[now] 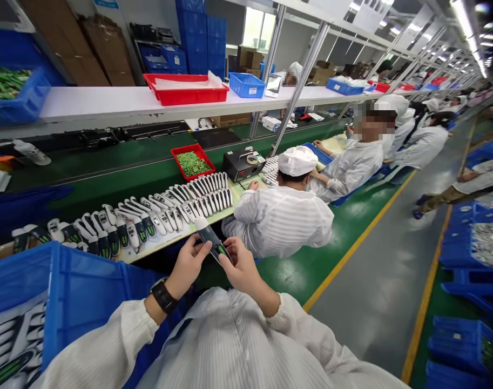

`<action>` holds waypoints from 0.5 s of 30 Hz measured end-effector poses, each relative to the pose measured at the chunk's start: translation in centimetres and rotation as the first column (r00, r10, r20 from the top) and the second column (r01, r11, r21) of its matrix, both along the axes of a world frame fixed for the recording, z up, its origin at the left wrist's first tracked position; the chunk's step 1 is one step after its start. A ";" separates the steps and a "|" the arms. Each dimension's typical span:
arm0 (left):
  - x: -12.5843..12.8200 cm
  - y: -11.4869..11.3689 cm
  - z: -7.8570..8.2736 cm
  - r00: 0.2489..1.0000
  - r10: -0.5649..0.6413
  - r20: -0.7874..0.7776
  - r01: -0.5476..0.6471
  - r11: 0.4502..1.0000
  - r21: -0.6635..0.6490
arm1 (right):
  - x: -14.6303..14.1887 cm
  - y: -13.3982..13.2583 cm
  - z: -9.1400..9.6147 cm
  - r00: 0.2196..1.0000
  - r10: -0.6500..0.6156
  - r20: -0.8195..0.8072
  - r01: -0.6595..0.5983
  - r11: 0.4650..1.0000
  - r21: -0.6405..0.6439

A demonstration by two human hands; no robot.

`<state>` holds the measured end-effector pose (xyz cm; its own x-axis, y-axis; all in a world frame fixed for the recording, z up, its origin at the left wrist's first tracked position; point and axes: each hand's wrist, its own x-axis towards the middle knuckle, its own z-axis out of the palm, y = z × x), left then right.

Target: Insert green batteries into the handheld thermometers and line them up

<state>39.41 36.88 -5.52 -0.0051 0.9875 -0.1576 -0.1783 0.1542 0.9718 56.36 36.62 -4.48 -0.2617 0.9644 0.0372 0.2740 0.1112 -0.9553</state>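
Observation:
In front of my chest I hold a white-and-dark handheld device (208, 235) that looks like a thermometer, with a bit of green board showing at its lower end. My left hand (188, 266), with a black watch on the wrist, pinches its side near the white tip. Around the lower end close the fingers of my right hand (243, 268), the thumb by the green part. Just beyond, rows of similar devices (165, 216) lie on the bench; several on the left show green boards inside dark handles.
At my left stands a blue crate (88, 286) with more housings inside. A red tray (193, 162) of green boards and a black box (243, 164) sit behind the rows. A co-worker in a white cap (286, 210) sits close on the right. Overhead runs a white shelf (120, 102).

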 end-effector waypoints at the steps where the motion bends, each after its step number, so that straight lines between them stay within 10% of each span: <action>1: 0.0 -0.1 0.2 0.999 0.001 0.032 -0.001 1.000 -0.018 | 0.2 -0.3 0.4 0.999 -0.007 0.046 0.003 0.997 0.079; 15: 0.0 -0.6 0.8 0.992 0.059 0.108 -0.062 0.998 0.029 | 0.9 -1.2 -0.8 0.978 -0.006 0.209 -0.101 0.862 0.497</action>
